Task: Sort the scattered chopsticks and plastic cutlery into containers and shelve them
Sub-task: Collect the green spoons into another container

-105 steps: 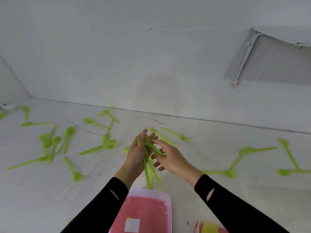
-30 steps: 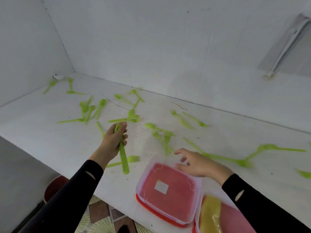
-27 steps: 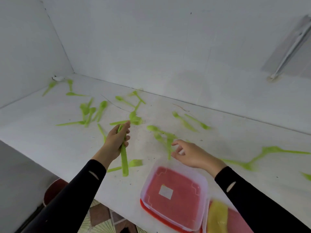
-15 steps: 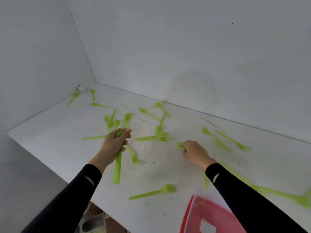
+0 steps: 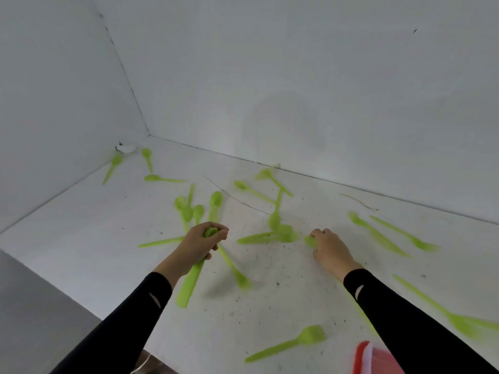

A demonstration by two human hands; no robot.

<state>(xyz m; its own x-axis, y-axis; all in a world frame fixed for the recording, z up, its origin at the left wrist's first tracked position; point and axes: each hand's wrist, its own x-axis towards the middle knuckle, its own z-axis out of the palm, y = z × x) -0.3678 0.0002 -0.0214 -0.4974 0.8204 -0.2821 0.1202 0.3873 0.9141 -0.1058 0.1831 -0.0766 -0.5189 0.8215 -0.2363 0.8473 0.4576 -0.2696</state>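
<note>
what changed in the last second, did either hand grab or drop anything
The right hand left the red-lidded container and reached forward, where it now pinches a loose green utensil. The left hand still grips its bundle of green cutlery; the scattered pieces lie as before.

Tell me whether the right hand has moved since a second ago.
Yes. The right hand left the red-lidded container and went forward toward the back wall; it now pinches a green utensil.

Soft, even light — motion blur smears cutlery, wide-angle edges bend.
</note>
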